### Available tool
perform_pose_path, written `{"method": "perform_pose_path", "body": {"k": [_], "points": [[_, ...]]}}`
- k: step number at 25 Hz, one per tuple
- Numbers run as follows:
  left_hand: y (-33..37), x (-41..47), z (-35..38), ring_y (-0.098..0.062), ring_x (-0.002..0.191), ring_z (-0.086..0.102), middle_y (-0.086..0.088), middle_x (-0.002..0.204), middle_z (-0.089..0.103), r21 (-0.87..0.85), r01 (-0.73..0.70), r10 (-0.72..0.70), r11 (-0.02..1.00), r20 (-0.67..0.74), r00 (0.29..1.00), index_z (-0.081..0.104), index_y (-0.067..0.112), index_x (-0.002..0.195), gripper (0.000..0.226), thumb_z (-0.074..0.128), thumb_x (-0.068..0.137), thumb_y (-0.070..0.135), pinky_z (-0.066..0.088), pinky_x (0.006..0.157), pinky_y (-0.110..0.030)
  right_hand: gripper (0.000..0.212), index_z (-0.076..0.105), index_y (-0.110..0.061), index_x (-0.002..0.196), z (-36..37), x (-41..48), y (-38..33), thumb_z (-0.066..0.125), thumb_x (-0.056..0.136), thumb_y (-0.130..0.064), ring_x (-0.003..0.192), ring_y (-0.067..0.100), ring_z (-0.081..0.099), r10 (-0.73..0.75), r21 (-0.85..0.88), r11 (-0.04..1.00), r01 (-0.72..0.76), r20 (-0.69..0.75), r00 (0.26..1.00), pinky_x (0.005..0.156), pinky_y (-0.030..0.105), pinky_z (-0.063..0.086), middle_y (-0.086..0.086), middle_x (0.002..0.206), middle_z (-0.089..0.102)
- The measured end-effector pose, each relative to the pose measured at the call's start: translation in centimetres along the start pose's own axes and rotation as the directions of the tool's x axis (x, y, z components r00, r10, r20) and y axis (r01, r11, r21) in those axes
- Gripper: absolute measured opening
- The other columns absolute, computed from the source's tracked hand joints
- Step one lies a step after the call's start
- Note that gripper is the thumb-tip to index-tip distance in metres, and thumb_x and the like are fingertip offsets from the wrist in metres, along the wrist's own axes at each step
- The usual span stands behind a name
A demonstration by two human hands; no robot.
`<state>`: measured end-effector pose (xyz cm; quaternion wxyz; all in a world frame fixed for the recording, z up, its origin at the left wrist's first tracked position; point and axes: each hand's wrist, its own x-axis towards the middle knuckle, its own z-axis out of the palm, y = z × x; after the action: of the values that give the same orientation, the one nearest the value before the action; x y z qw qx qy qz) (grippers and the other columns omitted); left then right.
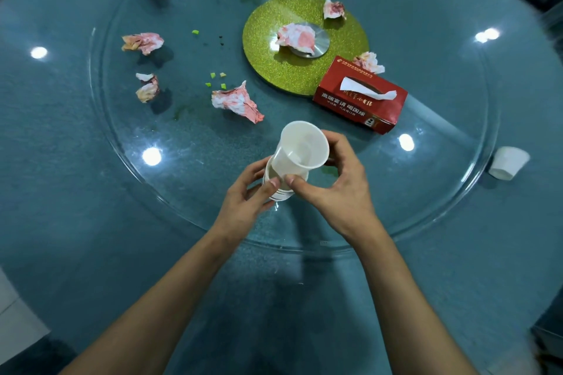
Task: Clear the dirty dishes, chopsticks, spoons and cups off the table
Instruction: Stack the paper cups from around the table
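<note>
Stacking step, above the near edge of the turntable (411,192): gripping the cup stack (278,193) in curled left hand (243,201) fingers, pinching the white cup (301,146) with the right hand (338,189), base just inside the stack. Tilted long axis, mouth up and away. Next, probably: straighten, seat it, fetch the tipped cup (508,163) far right.

The lower paper cups (281,195) are mostly covered by the tilted cup (304,146), the left hand (243,201) and the right hand (338,195); their number cannot be told. The worktop (54,167) is cut off by the picture's edges. The green scraps (217,80) cannot be identified.
</note>
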<state>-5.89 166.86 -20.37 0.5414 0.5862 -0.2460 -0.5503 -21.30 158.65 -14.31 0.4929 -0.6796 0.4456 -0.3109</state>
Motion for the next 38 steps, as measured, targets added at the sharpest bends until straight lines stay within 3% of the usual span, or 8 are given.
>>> {"method": "perform_pose_path", "body": {"k": [6, 10, 15, 19, 22, 26, 31, 38], "points": [[0.7, -0.5, 0.0, -0.014, 0.117, 0.067, 0.010, 0.124, 0.070, -0.100, 0.097, -0.100, 0.990, -0.024, 0.995, 0.068, 0.044, 0.114, 0.052, 0.053, 0.073, 0.072, 0.054, 0.101, -0.048, 0.062, 0.052, -0.043, 0.125, 0.7, -0.4, 0.9, 0.083, 0.071, -0.038, 0.125, 0.011, 0.053, -0.038, -0.210, 0.976, 0.060, 0.105, 0.994, 0.106, 0.048, 0.041, -0.020, 0.125, 0.060], [0.9, -0.8, 0.0, -0.011, 0.116, 0.067, 0.012, 0.123, 0.070, -0.092, 0.087, -0.089, 0.992, -0.024, 0.996, 0.068, 0.049, 0.114, 0.054, 0.048, 0.073, 0.078, 0.054, 0.098, -0.044, 0.062, 0.054, -0.034, 0.132, 0.9, -0.9, 1.4, 0.074, 0.074, -0.026, 0.126, 0.008, 0.054, -0.013, -0.160, 0.987, 0.030, 0.107, 0.994, 0.109, 0.040, 0.042, -0.016, 0.130, 0.059], [1.1, -0.8, 0.1, -0.015, 0.123, 0.062, 0.013, 0.122, 0.068, -0.077, 0.057, -0.058, 0.995, -0.018, 0.998, 0.066, 0.048, 0.113, 0.043, 0.059, 0.076, 0.069, 0.057, 0.089, -0.033, 0.035, 0.059, -0.023, 0.133, 1.7, -1.3, 2.3, 0.062, 0.099, -0.032, 0.112, -0.007, 0.059, 0.251, 0.151, 0.957, -0.248, -0.003, 0.968, 0.103, 0.028, 0.045, -0.009, 0.123, 0.065], [1.2, -1.1, 0.4, -0.018, 0.126, 0.061, 0.010, 0.122, 0.068, -0.069, 0.031, -0.033, 0.997, -0.022, 0.999, 0.063, 0.036, 0.120, 0.033, 0.058, 0.090, 0.049, 0.056, 0.082, -0.025, 0.054, 0.061, -0.037, 0.129, 3.4, -2.2, 3.3, 0.048, 0.088, -0.070, 0.125, -0.003, 0.056, 0.431, 0.226, 0.864, -0.450, 0.134, 0.893, 0.115, 0.036, 0.039, -0.021, 0.129, 0.065], [1.5, -1.5, 0.9, -0.020, 0.126, 0.061, 0.009, 0.122, 0.068, -0.063, 0.023, -0.025, 0.998, -0.031, 0.999, 0.063, 0.034, 0.122, 0.030, 0.062, 0.095, 0.047, 0.055, 0.082, -0.024, 0.050, 0.066, -0.033, 0.119, 4.0, -2.7, 3.4, 0.043, 0.088, -0.066, 0.120, 0.000, 0.061, 0.439, 0.291, 0.841, -0.456, 0.125, 0.890, 0.115, 0.038, 0.041, -0.015, 0.123, 0.070], [1.7, -2.9, 1.5, -0.013, 0.124, 0.061, 0.011, 0.122, 0.069, -0.045, 0.011, -0.013, 0.999, -0.044, 0.999, 0.065, 0.042, 0.117, 0.029, 0.057, 0.090, 0.049, 0.050, 0.092, -0.028, 0.071, 0.064, -0.025, 0.128, 3.8, -3.6, 3.0, 0.043, 0.082, -0.075, 0.122, 0.006, 0.061, 0.397, 0.290, 0.865, -0.409, 0.101, 0.912, 0.114, 0.043, 0.042, -0.008, 0.126, 0.070], [1.4, -5.4, 2.1, -0.014, 0.127, 0.060, 0.010, 0.124, 0.069, -0.045, 0.001, -0.003, 0.999, -0.043, 0.999, 0.066, 0.042, 0.119, 0.032, 0.054, 0.090, 0.051, 0.048, 0.105, -0.038, 0.049, 0.065, -0.030, 0.122, 2.6, -5.8, 2.2, 0.040, 0.093, -0.061, 0.120, 0.005, 0.062, 0.362, 0.315, 0.873, -0.373, 0.095, 0.927, 0.113, 0.042, 0.043, -0.010, 0.124, 0.070], [0.6, -10.2, 3.8, -0.011, 0.121, 0.063, 0.006, 0.126, 0.068, -0.047, -0.073, 0.074, 0.996, 0.008, 0.997, 0.061, 0.030, 0.130, 0.041, 0.055, 0.092, 0.040, 0.053, 0.089, -0.024, 0.063, 0.066, -0.033, 0.121, 0.9, -11.1, 1.5, 0.041, 0.082, -0.075, 0.118, 0.004, 0.064, 0.347, 0.339, 0.872, -0.353, 0.080, 0.934, 0.111, 0.043, 0.044, -0.012, 0.122, 0.071]]}}
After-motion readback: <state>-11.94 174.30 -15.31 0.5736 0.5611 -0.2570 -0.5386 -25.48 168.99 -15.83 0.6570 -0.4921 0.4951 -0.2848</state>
